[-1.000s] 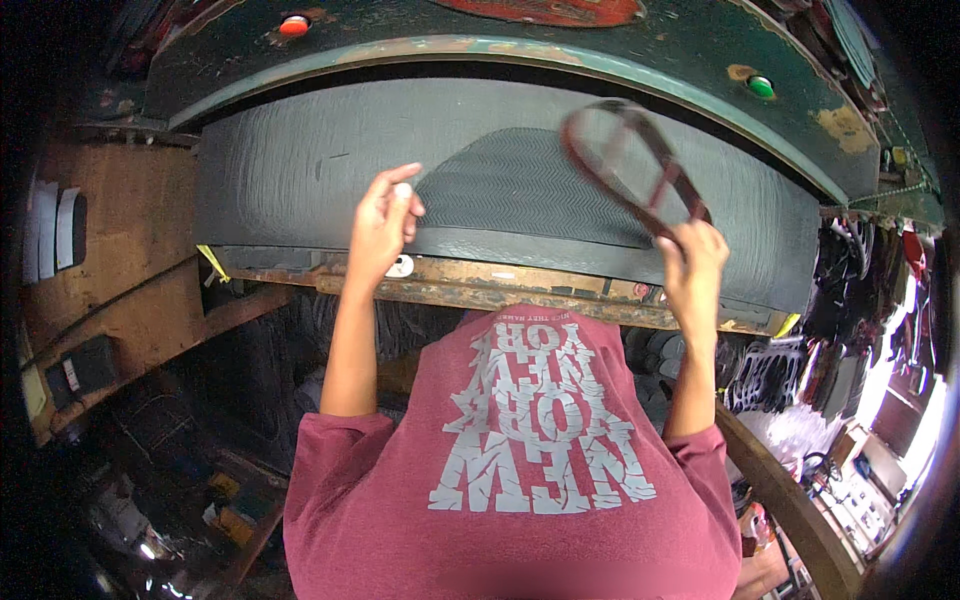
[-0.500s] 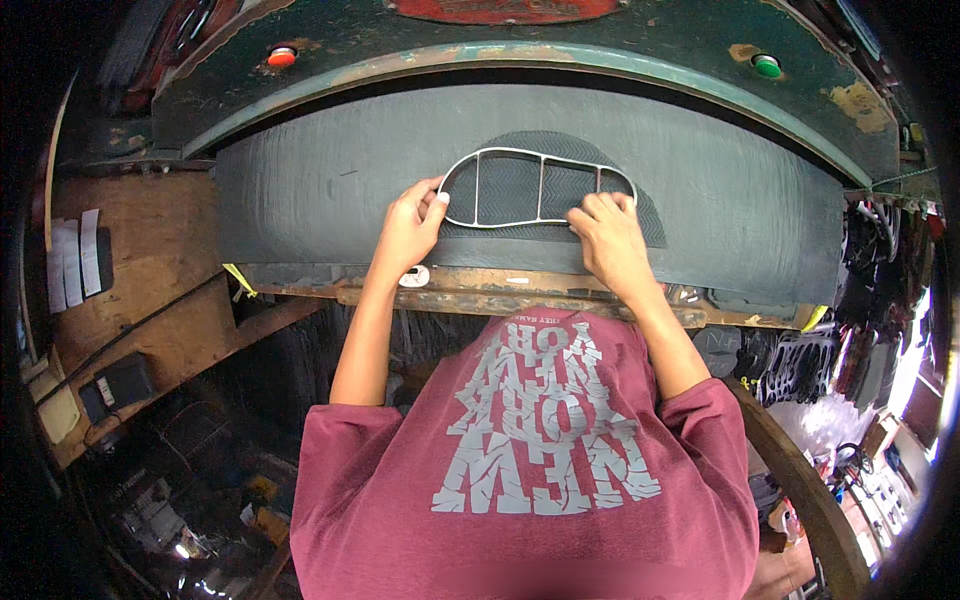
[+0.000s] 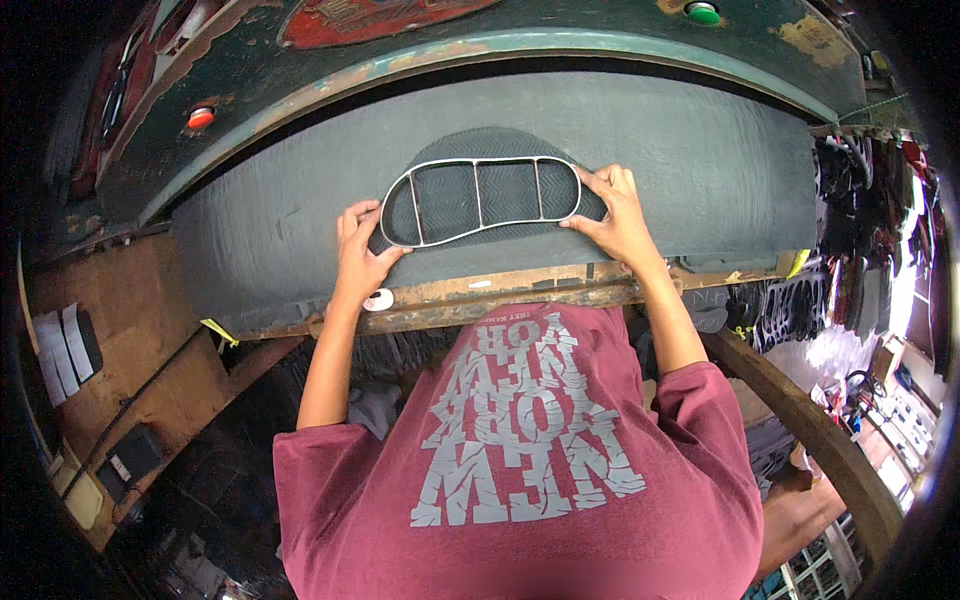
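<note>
A sole-shaped metal cutting die [image 3: 478,195] with thin crossbars lies on a dark rubber sheet [image 3: 470,143] with a zigzag texture. The sheet has a rounded far edge and shows through the die's openings. My left hand [image 3: 362,255] is at the die's left end, thumb on the near side and fingers on the far side. At the other end, my right hand [image 3: 618,218] grips the rim, its thumb near and its fingers beyond. Under both lies a wide grey pad [image 3: 720,170].
Beyond the pad rises a green machine beam with a red button [image 3: 201,118] and a green button [image 3: 702,13]. A worn wooden ledge [image 3: 530,281] runs along the pad's front, holding a white round piece [image 3: 378,299]. Black strips and parts [image 3: 790,310] hang at right.
My right hand has gone from bunched fingers over the die's right end to thumb and fingers around that end. The die sits at a different angle. The whole view has shifted and tilted.
</note>
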`<action>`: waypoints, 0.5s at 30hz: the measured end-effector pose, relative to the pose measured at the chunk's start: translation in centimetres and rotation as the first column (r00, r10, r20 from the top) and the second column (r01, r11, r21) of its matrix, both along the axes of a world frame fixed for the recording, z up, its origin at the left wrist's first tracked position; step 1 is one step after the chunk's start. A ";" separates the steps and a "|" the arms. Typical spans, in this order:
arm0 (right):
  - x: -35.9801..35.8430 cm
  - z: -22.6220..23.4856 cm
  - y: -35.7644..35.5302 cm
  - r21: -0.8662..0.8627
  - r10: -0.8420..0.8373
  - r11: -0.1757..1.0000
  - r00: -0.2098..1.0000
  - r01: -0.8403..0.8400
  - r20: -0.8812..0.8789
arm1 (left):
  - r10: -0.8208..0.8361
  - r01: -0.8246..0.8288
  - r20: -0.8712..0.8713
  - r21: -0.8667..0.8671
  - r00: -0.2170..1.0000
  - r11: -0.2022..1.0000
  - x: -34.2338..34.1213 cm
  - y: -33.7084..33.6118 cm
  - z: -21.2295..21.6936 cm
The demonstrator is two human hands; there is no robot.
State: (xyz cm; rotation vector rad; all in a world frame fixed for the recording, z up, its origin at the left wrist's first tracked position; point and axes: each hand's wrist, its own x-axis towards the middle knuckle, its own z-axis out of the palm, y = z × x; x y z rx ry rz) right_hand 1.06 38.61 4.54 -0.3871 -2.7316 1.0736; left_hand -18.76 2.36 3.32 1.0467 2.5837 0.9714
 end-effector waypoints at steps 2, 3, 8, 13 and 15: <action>-0.2 -0.5 0.0 -0.005 -0.022 1.000 0.999 0.023 0.024 | 0.050 -0.051 0.023 0.044 0.998 0.998 0.1 -0.1 -1.1; -0.2 -0.6 0.0 -0.008 -0.018 1.000 1.000 0.018 0.018 | 0.045 -0.046 0.022 0.060 0.999 0.997 0.0 -0.2 -1.5; 0.0 -0.8 0.3 -0.033 -0.001 0.999 1.000 0.001 -0.004 | 0.036 -0.036 0.001 0.060 0.999 0.998 -0.1 -0.7 -2.0; -0.1 -0.8 0.3 -0.040 -0.010 0.999 1.000 0.010 0.012 | 0.029 -0.028 -0.050 0.020 0.998 0.999 -0.1 -0.6 -1.8; -0.1 -0.8 0.3 -0.041 -0.008 0.999 1.000 0.009 0.014 | 0.021 -0.019 -0.067 0.022 0.998 1.000 -0.2 -0.6 -1.8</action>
